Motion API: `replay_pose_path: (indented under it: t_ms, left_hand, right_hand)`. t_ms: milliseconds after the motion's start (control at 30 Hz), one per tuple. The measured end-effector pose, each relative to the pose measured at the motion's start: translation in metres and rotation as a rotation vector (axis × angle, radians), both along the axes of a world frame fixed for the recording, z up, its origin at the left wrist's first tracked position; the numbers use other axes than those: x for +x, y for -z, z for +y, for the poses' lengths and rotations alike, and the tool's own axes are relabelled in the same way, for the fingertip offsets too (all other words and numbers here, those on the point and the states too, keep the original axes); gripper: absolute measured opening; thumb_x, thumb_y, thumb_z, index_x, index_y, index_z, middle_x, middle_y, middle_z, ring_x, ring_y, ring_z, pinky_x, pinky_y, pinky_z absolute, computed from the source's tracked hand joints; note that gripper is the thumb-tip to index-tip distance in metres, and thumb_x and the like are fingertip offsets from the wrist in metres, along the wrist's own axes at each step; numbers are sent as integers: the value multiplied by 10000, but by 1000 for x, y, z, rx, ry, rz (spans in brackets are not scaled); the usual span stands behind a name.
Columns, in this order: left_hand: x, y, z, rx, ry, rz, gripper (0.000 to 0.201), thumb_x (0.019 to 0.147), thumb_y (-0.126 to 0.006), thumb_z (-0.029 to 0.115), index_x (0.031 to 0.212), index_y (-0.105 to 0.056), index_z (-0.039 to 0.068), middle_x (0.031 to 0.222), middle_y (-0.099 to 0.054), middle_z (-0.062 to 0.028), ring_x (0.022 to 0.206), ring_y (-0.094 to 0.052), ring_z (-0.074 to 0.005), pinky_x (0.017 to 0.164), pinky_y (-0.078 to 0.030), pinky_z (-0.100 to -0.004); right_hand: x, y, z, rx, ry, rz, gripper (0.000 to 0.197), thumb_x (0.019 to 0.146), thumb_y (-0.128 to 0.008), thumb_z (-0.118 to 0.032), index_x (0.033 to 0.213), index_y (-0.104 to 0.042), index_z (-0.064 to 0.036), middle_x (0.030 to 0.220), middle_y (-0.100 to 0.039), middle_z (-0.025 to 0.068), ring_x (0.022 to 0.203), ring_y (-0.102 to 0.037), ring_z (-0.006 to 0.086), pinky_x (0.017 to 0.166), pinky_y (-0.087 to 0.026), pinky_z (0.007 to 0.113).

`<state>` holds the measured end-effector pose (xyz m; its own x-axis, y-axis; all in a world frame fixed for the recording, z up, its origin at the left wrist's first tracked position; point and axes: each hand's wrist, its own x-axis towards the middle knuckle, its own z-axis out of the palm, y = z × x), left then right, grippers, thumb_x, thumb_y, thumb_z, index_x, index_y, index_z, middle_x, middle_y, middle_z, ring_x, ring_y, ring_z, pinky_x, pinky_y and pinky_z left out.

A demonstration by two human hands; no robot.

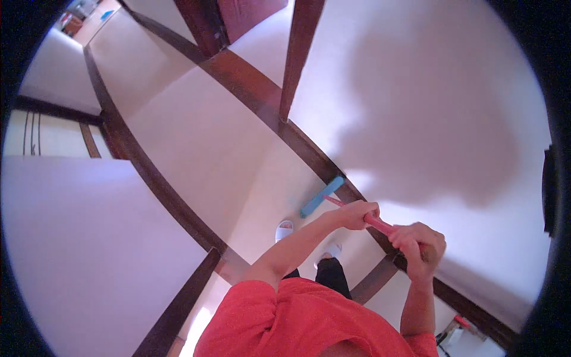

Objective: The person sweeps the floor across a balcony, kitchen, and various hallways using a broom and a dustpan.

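Both of my hands are closed around the pink handle (380, 225) of a mop. My left hand (358, 215) grips it lower down, with the arm stretched across in front of my body. Near the top end, my right hand (421, 243) wraps around the handle. The mop's long, narrow blue head (321, 197) lies on the pale floor, one end close to the dark skirting on the right. My left hand hides part of the handle. White slippers (285, 228) are on my feet, just nearer than the mop head.
A pale corridor floor (196, 119) runs away to the far left between dark brown skirting boards. White walls stand on both sides, the right wall (440, 119) carrying a large shadow. A reddish-brown door (250, 21) and its frame are at the top. Small items (461, 333) sit at the lower right.
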<state>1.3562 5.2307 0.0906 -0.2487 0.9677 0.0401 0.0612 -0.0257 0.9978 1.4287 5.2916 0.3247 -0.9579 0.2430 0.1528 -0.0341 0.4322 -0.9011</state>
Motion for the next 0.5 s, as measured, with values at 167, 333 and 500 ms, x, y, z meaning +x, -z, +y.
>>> replay_pose_path:
  t_ms: [167,333,500]
  left_hand:
    - [-59,72,-30,-70,-186,171,293,660,-655,76,924,-526,77,768,-603,-116,762,-599,-296,633,-455,-388]
    - [-141,101,-103,-489,-440,345,268,615,-670,68,841,-526,74,723,-599,-112,772,-587,-324,637,-446,-409]
    - [-134,68,-121,-446,-522,651,181,641,-655,83,759,-518,99,677,-579,-93,703,-566,-308,630,-425,-420]
  right_hand:
    - [-34,64,-5,-86,35,-81,89,773,-565,-25,703,-612,2,712,-630,118,722,-629,214,738,-493,336]
    - [-64,130,-32,-213,-217,-38,38,756,-595,12,785,-617,19,890,-634,130,933,-598,246,868,-445,343]
    - [-51,99,15,-413,-679,-483,657,696,-710,-260,1246,-439,-25,1378,-308,145,1298,-271,246,1048,-231,371]
